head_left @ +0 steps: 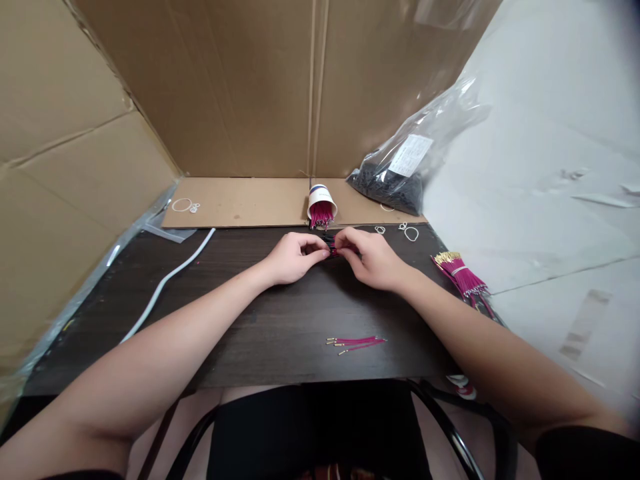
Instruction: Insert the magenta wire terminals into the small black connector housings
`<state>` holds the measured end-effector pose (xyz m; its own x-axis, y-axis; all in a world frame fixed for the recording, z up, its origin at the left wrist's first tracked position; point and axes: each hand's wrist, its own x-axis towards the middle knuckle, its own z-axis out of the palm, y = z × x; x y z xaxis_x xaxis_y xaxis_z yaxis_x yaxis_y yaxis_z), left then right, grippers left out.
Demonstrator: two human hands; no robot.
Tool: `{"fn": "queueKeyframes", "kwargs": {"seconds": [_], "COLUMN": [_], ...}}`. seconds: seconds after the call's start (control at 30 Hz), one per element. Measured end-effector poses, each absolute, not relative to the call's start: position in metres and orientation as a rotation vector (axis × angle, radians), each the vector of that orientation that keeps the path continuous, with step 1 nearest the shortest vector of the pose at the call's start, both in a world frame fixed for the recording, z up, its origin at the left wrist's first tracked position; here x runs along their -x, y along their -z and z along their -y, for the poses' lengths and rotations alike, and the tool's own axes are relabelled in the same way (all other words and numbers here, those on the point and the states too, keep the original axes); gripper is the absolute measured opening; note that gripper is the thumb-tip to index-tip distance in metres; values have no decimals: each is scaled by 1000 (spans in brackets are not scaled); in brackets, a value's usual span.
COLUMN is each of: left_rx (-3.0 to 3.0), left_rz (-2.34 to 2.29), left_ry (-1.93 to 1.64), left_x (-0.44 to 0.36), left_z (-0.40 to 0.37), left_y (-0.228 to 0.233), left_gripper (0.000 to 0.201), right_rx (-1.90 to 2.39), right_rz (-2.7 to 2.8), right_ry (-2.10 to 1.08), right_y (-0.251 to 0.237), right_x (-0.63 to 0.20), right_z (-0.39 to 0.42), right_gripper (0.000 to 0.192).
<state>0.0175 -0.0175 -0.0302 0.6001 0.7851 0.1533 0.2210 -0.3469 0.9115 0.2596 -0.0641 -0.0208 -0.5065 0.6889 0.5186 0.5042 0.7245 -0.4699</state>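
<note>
Both hands meet at the middle of the dark table, just in front of a tipped paper cup [320,195] filled with magenta wires [321,213]. My left hand [295,259] is closed, thumb and forefinger pinched at the black ends of a small group of magenta wires [330,244]. My right hand [369,257] pinches at the magenta side of the same group. The fingers partly cover the pieces, so their exact number and fit cannot be seen. Several loose magenta wires with gold terminals [357,342] lie closer to the table's front edge.
A rubber-banded bundle of magenta wires [463,273] sits at the right edge. A clear bag of small black parts [393,183] leans at the back right. White rubber bands [411,233] and a pale tube [173,273] lie on the table. Cardboard walls [240,87] enclose the back and left.
</note>
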Motion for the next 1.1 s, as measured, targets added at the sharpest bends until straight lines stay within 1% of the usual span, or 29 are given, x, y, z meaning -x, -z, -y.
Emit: {"fn": "queueKeyframes", "kwargs": {"seconds": [0.17, 0.53, 0.7, 0.9, 1.1], "left_rx": [-1846, -1870, -1902, -1896, -1793], "left_rz": [-777, -781, -816, -861, -913], "left_ry": [-722, -726, -732, -751, -846], "left_x": [-18, -18, -18, -18, -19], "left_z": [17, 18, 17, 19, 16], "left_y": [29, 29, 30, 29, 31], "left_gripper": [24, 24, 26, 26, 38], "right_rx": [877, 864, 894, 912, 923], "right_rz": [2232, 2248, 2244, 2260, 2184], "right_ry": [-295, -286, -304, -255, -182], "right_y": [20, 19, 19, 19, 20], "right_x": [-260, -259, -262, -266, -271], "right_z": [64, 64, 64, 60, 53], "right_gripper": [9, 10, 7, 4, 6]}}
